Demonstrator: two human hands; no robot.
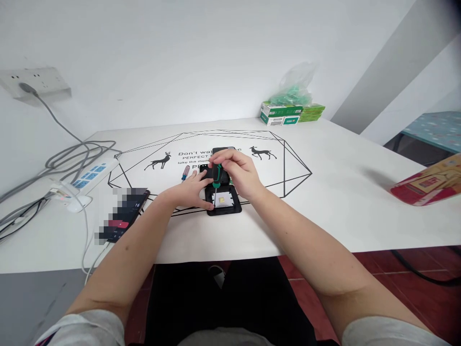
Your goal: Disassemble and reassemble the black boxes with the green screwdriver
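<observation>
A green-and-black screwdriver (216,177) stands nearly upright in my right hand (242,172), its fingers closed round the handle. The shaft reaches down to the lower left corner of a square black frame (236,209). Inside that frame lies a white plate with a yellow square, like a small LED floodlight. My left hand (190,191) is spread, thumb at the frame's left edge and fingers on the black part (225,179) behind it. A second screwdriver (186,172) with a red-and-blue handle lies beside the left fingers. Behind my right hand a dark object (222,150) is mostly hidden.
On the left are a phone (126,216), a white power strip (94,174) and coiled grey cables (77,149). Green-and-white boxes (281,113) with a plastic bag (295,86) on top stand by the wall. A red-and-yellow package (428,182) is at the right.
</observation>
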